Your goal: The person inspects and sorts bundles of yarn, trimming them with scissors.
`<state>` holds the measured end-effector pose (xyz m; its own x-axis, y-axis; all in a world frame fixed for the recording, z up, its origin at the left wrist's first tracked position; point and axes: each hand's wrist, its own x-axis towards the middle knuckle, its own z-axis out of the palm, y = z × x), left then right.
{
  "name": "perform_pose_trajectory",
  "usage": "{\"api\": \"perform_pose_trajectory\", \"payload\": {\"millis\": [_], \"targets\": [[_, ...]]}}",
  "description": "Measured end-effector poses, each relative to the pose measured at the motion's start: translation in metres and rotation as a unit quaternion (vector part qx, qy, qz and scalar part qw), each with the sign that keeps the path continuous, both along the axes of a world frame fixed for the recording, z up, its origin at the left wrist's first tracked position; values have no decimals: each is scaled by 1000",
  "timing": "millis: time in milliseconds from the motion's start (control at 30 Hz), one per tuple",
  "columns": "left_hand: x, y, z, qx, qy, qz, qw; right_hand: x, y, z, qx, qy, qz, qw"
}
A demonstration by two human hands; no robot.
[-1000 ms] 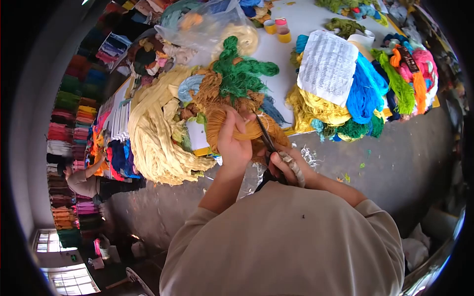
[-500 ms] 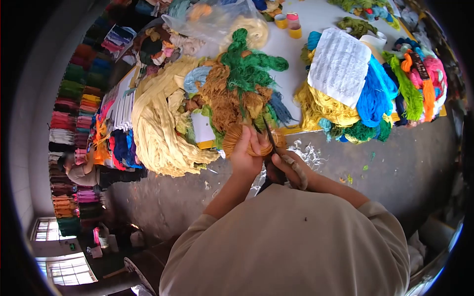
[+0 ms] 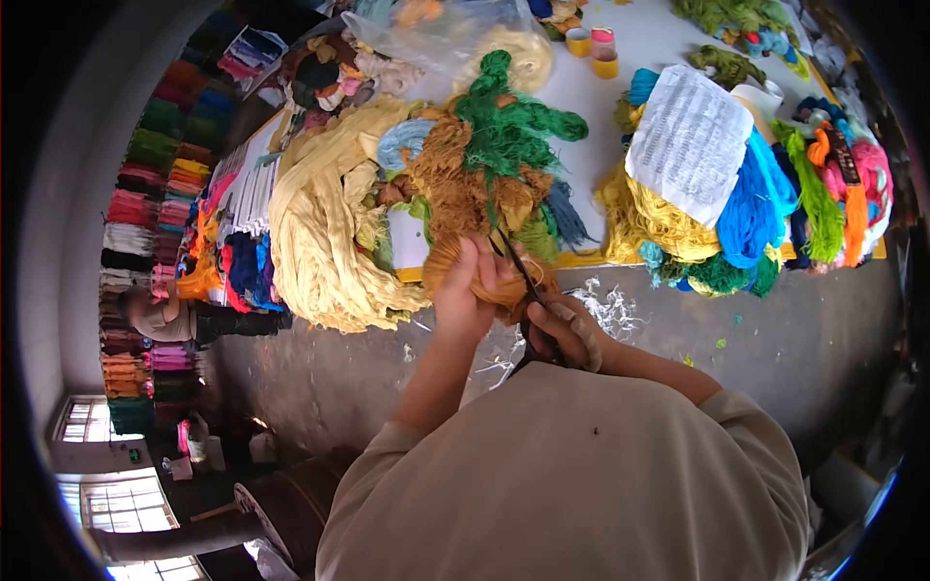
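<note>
My left hand (image 3: 469, 290) is closed around a bundle of orange-brown yarn (image 3: 445, 263), which bulges out on both sides of the fingers. In my right hand (image 3: 573, 331) is a pair of dark scissors (image 3: 526, 274), its blades pointing up and away, across the yarn beside my left fingertips. Several fingers of the right hand are wrapped in pale tape. Just beyond the hands, brown yarn (image 3: 451, 189) and a green skein (image 3: 504, 126) lie heaped at the table edge.
Cream yarn (image 3: 315, 242) hangs over the table (image 3: 603, 102) edge on the left. A printed sheet (image 3: 690, 145) rests on yellow and blue skeins (image 3: 760, 208) at right. White thread scraps (image 3: 601, 312) lie on the floor. Another person (image 3: 165, 318) stands by the yarn shelves at far left.
My left hand and the yarn bundle have shifted slightly left, and the scissors lie across its right side. The head view has moved a little, so the table appears farther right.
</note>
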<state>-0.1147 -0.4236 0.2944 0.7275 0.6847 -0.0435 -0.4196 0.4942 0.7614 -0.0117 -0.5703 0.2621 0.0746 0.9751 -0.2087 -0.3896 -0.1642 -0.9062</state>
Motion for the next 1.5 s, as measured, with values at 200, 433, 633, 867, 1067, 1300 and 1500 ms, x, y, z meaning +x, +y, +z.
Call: {"api": "perform_pose_trajectory", "payload": {"millis": [200,433,633,867,1067,1300,1500], "targets": [[-4,-2,-10,44,22,-31,998,-3,11,-20,79,-12,-18,997],[6,11,-2,36,10,-12,999,4,0,1,-8,26,9,1000],[16,0,-13,78,7,-75,994,10,0,-15,14,-51,-42,998],[24,23,-22,12,-39,127,991,18,1,-21,44,8,-117,992],[27,67,-11,-18,-107,202,973,18,1,-21,-25,223,68,972],[38,15,4,44,-104,117,987,17,20,1,-47,257,33,965],[25,18,14,26,-142,64,988,16,9,9,30,30,-12,999]]}}
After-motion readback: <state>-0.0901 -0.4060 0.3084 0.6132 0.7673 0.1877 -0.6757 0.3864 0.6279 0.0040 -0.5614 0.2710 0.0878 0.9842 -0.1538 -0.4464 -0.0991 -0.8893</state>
